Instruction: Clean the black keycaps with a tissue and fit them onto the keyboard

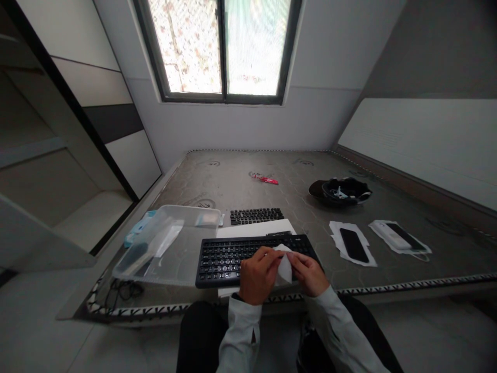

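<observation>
"What covers the arms?"
"Long, pale grey sleeves [241,342], softly creased and fairly loose."
"Any details on them?"
"The left one has a narrow dark slit [253,335] a little above its cuff [245,306]."
"And at that wrist?"
"A thin dark band [237,297] shows at the edge; strap or lining, I can't tell."
"The hands?"
"Left hand [257,275] and right hand [309,274] are both bare."
"Below?"
"Black or very dark trousers [202,331], plain-looking."

A black keyboard [219,259] lies flat, keys up, near the front edge of the grey mattress [225,181]. A small white wipe [285,270], creased and pinched, hangs over its right half, contact unclear.
</observation>
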Available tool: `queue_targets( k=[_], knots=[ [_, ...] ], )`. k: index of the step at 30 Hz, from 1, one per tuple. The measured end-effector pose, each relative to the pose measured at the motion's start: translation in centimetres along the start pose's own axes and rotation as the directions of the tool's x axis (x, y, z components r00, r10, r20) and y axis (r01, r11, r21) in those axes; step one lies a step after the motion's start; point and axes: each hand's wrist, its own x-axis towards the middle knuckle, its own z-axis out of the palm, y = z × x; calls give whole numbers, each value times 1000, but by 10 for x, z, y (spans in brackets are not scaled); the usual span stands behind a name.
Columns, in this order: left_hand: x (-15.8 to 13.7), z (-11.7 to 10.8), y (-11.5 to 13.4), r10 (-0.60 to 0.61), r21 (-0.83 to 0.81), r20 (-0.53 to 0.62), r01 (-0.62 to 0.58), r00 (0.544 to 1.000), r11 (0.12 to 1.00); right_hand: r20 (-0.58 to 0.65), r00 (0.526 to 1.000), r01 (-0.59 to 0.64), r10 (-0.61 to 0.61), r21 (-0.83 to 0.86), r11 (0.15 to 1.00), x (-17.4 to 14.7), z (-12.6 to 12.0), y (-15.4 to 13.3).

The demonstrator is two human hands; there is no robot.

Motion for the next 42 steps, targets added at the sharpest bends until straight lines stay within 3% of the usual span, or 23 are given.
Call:
queue_targets(
  k=[6,10,13,20,22,24,27,34,36,38,42],
  knots=[
    [-2,4,1,-21,-118,-90,10,996,993,13,999,-49,47,157,986,-4,9,-7],
    [-2,6,-1,20,-115,-131,-35,991,993,93,995,-30,18,130,991,-6,10,-5],
    [-2,6,-2,-29,-112,-163,11,986,994,137,991,-16,7,67,998,-4,7,1],
    [-1,4,-4,5,-192,-168,-38,986,981,27,1000,-15,16,-13,1000,8,-1,13],
    [-1,1,-4,-55,-172,-190,22,980,985,-24,1000,-19,19,29,999,10,3,14],
    [-1,-2,-6,-200,-162,-249,163,948,973,-57,998,-25,31,94,995,13,11,13],
    [-1,-9,-13,-381,-196,-346,331,857,923,-71,996,-32,46,191,981,21,25,7],
    [1,-27,-24,-382,-225,-505,310,774,924,-65,996,81,-66,264,961,69,62,-20],
    [2,-29,-25,-383,-235,-527,303,758,924,-56,996,85,-76,193,978,86,73,-19],
    [3,-29,-25,-382,-238,-529,299,758,924,-82,995,59,-59,-4,998,101,82,-13],
    [2,-27,-26,-365,-212,-499,298,786,931,-144,988,6,-57,-329,944,120,91,10]
  ],
)
